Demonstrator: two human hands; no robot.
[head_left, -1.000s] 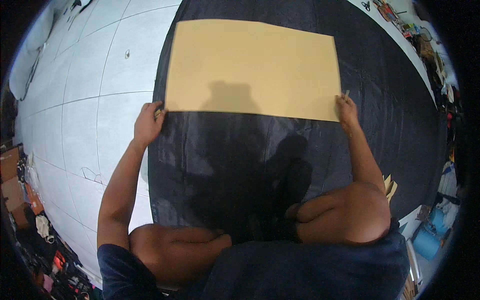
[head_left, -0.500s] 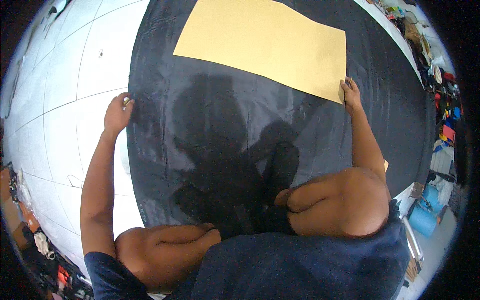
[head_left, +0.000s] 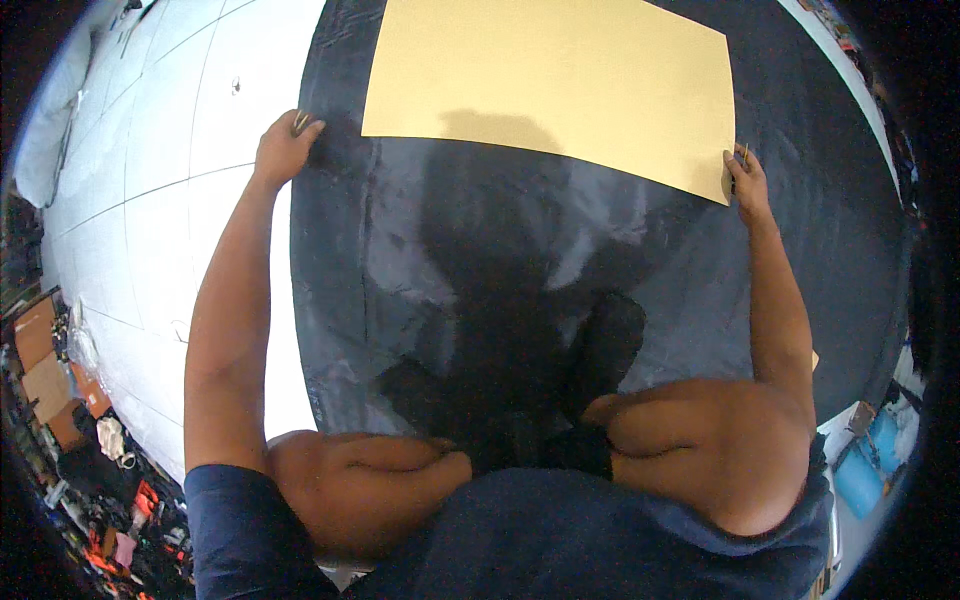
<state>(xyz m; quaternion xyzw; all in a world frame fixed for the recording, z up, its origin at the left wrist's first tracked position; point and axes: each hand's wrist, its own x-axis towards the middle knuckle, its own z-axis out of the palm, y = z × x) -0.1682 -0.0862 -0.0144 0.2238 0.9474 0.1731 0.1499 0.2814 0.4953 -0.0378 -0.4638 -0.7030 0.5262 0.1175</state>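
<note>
A large yellow sheet (head_left: pixel 550 75), like card, lies on black sheeting (head_left: pixel 340 290) with a smooth, slightly shiny surface. At the sheet's near right corner is my right hand (head_left: pixel 748 185), its thumb against the edge and its fingers closed around a thin yellowish stick, perhaps a pencil. My left hand (head_left: pixel 286 148) rests on the left border of the black sheeting, left of the yellow sheet and apart from it. Its fingers are curled about something small and dark with a yellowish edge, too small to name.
White tiled surface (head_left: pixel 150 240) runs along the left. Cardboard boxes (head_left: pixel 48 385) and mixed clutter (head_left: pixel 130 520) lie at the lower left. Blue rolls (head_left: pixel 862 480) stand at the lower right. My bent knees (head_left: pixel 700 450) border the near side of the black sheeting.
My left hand has moved forward along the border of the black sheeting. The yellow sheet's near left part has come nearer to me. My right hand stays at its corner. The whole view has shifted.
</note>
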